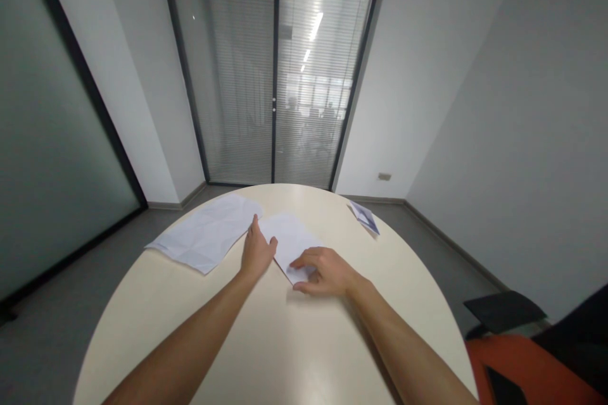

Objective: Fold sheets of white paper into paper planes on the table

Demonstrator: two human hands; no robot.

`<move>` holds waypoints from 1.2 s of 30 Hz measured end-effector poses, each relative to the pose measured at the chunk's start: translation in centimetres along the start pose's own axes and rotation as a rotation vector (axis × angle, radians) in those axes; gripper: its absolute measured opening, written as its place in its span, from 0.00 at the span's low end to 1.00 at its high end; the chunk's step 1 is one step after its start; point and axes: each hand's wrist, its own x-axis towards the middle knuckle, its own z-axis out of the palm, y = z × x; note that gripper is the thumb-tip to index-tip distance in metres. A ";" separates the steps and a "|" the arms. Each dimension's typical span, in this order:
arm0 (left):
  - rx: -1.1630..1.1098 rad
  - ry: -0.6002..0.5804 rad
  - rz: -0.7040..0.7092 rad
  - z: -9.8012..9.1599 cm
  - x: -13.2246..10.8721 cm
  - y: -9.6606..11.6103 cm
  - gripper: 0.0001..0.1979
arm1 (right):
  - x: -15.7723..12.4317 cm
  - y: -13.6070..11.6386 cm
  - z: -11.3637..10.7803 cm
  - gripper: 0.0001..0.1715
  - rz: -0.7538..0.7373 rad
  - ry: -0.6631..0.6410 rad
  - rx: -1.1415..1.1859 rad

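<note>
A white sheet of paper (287, 237) lies on the round table in front of me, one corner toward me. My left hand (257, 252) rests along its left edge, forefinger stretched out and thumb apart. Over the near right part of the sheet arches my right hand (323, 271), fingers curved. Its thumb is by the near corner, with a gap between thumb and fingertips. To the left lies a larger, creased white sheet (209, 231), close to my left hand. A small folded paper with dark printing (365, 218) stands near the table's far right edge.
The cream round table (256, 354) has a curved edge on all visible sides. An orange-seated chair (513, 364) with a black armrest (504, 311) stands at the lower right. Beyond the table are a glass door with blinds (237, 76) and grey-white walls.
</note>
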 end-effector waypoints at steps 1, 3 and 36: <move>0.060 0.030 -0.009 -0.1 -0.3 0.2 0.45 | 0.0 0.0 0.1 0.22 0.016 0.001 -0.001; 0.162 0.014 0.028 -0.3 -1.0 0.8 0.43 | -0.1 0.2 0.2 0.18 0.049 0.034 -0.028; 0.257 -0.406 0.454 -1.7 -3.3 3.7 0.25 | -0.9 4.9 1.5 0.26 0.332 0.180 -0.209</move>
